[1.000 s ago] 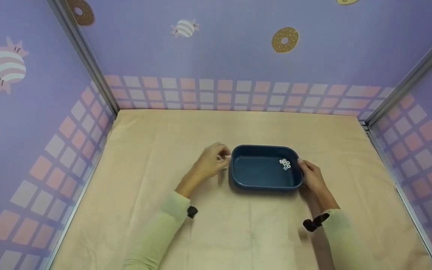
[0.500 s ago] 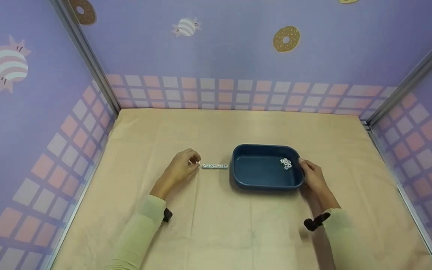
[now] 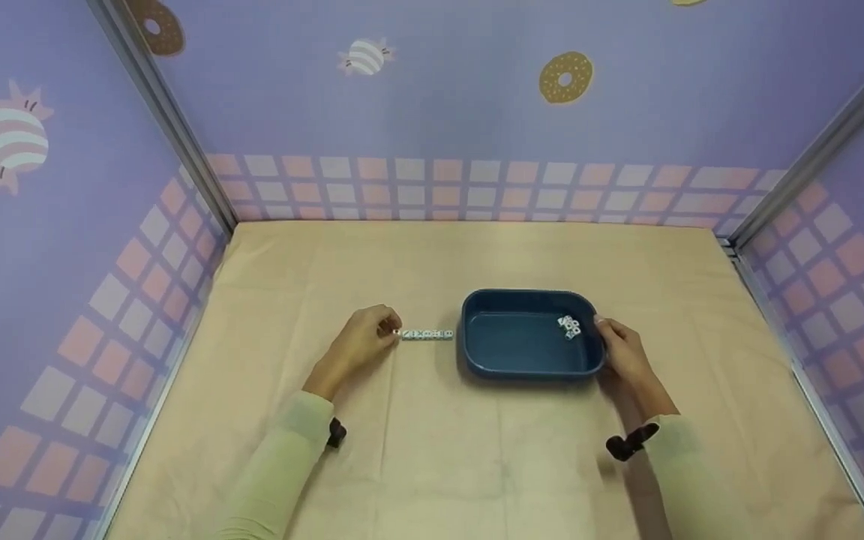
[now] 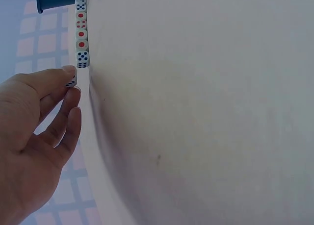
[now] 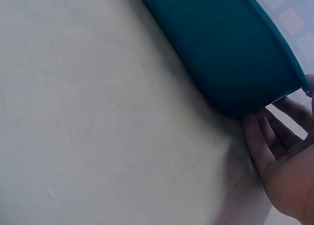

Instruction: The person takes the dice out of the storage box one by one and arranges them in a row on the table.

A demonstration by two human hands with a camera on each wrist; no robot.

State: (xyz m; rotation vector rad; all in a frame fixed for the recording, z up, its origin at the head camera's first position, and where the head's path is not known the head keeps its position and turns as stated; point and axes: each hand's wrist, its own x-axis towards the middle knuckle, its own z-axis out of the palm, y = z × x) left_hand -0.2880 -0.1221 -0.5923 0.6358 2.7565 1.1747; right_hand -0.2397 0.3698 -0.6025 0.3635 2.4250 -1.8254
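The left hand (image 3: pixel 363 337) is pinching a single die (image 4: pixel 72 81), fingers nearly together, just beyond a dice row (image 3: pixel 427 335) on the tabletop (image 3: pixel 432 450), likely leaving its row-facing side free. The right hand (image 3: pixel 625 351), partly open, is gripping the blue container (image 3: pixel 529 373), probably steadying it; clustered dice (image 3: pixel 569 327) are lying inside.

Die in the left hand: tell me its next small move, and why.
Probably ease the die into line with the row: the left hand pinches it beside the end farthest from the box, and in the left wrist view it sits slightly off the row's line.
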